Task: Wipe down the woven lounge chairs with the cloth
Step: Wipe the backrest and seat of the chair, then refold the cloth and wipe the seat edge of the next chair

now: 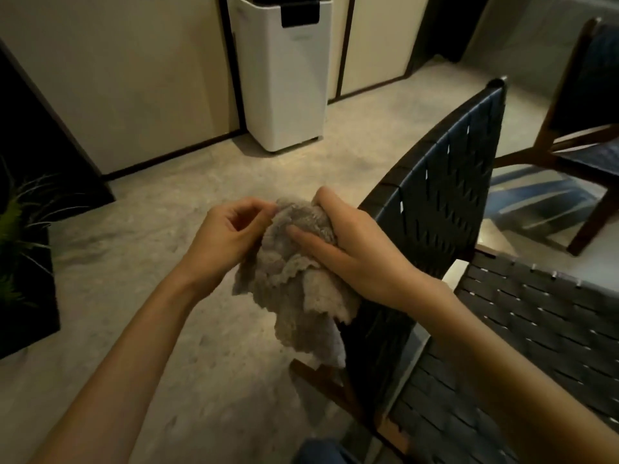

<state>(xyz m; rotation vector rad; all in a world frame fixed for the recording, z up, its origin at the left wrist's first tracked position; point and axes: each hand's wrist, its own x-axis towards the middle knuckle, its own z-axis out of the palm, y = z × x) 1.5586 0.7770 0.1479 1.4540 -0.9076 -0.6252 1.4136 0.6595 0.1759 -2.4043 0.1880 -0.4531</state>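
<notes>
In front of the nearest woven chair (pixel 445 169), head view: I've got both hands up at mid-frame with the cloth (pixel 294 289) between them. Right hand (pixel 351 249) is closed around the bunched top of the cloth, thumb laid across the front, fingers wrapped behind. Left hand (pixel 227 232) is pinching the cloth's upper left edge between thumb and fingertips, rest of the fingers curled. Cloth is grey, fluffy, crumpled; lower part hangs loose below both hands, in front of the chair's backrest edge. Can't tell if the hanging end touches the chair.

Chair backrest is dark woven strapping, just right of my right hand; its woven seat (pixel 536 329) runs off to lower right, wood frame showing underneath. Second chair (pixel 582 128) sits further back at upper right, well apart. White bin-like unit (pixel 284 78) stands against the wall at top centre. Plant (pixel 16 229) in a dark planter at left edge. Floor (pixel 150 262) is pale concrete.
</notes>
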